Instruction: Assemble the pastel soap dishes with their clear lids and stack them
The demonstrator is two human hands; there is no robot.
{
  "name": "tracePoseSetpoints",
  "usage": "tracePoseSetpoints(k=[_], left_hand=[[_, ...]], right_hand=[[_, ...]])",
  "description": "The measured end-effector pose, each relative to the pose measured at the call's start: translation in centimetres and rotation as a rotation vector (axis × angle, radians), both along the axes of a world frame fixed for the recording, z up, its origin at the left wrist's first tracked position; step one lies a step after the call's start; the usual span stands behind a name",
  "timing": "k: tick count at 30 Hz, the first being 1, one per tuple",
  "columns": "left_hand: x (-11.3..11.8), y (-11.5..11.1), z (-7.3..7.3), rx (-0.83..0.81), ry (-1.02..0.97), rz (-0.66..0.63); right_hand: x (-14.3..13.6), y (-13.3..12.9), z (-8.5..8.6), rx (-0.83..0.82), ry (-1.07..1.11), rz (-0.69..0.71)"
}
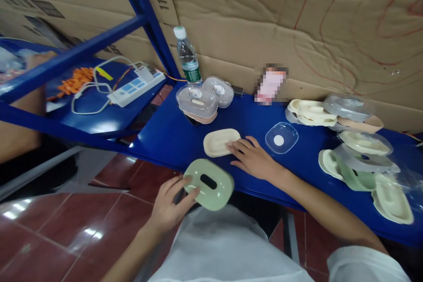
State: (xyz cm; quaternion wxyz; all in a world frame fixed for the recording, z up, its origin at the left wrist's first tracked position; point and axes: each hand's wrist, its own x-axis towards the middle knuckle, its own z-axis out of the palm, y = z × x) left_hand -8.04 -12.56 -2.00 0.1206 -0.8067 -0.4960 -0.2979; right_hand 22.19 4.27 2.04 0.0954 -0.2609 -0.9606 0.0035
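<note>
My left hand (175, 198) grips the left rim of a green oval plastic lid (214, 191) with a dark slot in its middle. The lid is held in front of the table's near edge, above my lap. On the blue table lies a cream oval tray (216, 143). My right hand (253, 158) reaches over it, fingers spread, the fingertips at the tray's right end. Whether they press on it or only rest there I cannot tell. Just right of that hand, a clear plastic cover (286, 134) with a round white sticker lies flat.
Clear-covered boxes (198, 101) and a water bottle (190, 59) stand at the back left. A blurred-out phone-like object (271, 86) leans on the cardboard wall. Several cream, green and clear parts (360, 158) are piled at right. Beyond the blue frame lie a power strip (135, 88) and another person's arm (26, 110).
</note>
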Motion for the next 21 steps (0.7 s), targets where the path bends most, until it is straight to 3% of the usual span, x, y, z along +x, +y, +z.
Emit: tracePoseSetpoints(k=[4,8,12,16,21], left_hand=[[2.5,4.1,1.1,-0.050,-0.044,-0.015],[7.7,9.8,2.5,-0.015,-0.041,0.024],[11.8,13.4,3.2,-0.097,0.017,-0.099],[13.0,15.6,3.5,-0.198,0.189,-0.232],[12.6,20.1,4.1,-0.209,0.310,-0.409]], right_hand=[[4.6,0.3,1.0,0.046,-0.006,-0.108],[7.9,2.7,1.4,0.048,-0.003,-0.281],[9.5,3.9,0.6,0.004,0.034,-0.364],[10.2,3.6,0.0,0.007,0.088,-0.382],[10.3,3.5,0.3,0.001,0.078,-0.325]])
